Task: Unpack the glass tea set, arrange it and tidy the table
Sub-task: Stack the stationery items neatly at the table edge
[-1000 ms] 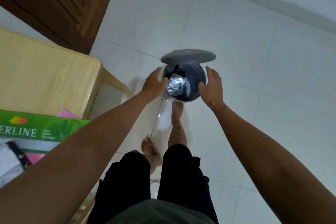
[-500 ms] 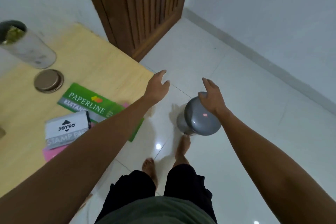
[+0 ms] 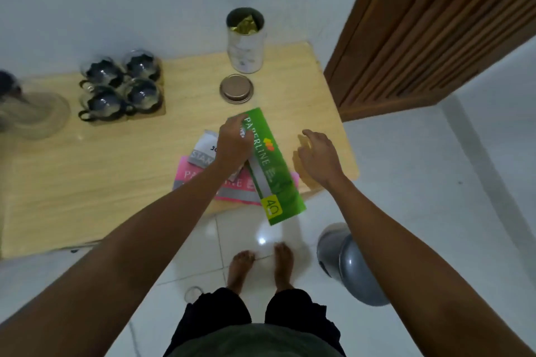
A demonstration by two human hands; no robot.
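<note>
Several dark-tinted glass cups [image 3: 121, 87] stand grouped on a small mat at the table's far left. A glass teapot [image 3: 27, 109] sits blurred at the left edge. My left hand [image 3: 233, 140] rests on the top end of a green Paperline pack [image 3: 271, 165], fingers curled down over it; whether it grips the pack is hidden. My right hand [image 3: 319, 156] hovers open over the table's right end, apart from the pack. A pink paper pack [image 3: 203, 180] and a grey-white stamp-pad box [image 3: 203, 148] lie under and beside the green one.
An open metal tin [image 3: 246, 40] with gold foil inside stands at the far edge of the wooden table [image 3: 87, 182], its round lid [image 3: 236, 88] in front. A grey lidded bin [image 3: 348, 265] stands on the tiled floor by my feet. A wooden door [image 3: 429, 32] is at right.
My view swung from the bin on the floor up to the table. Both hands left the bin, its lid closed, and my left hand came down onto the green pack.
</note>
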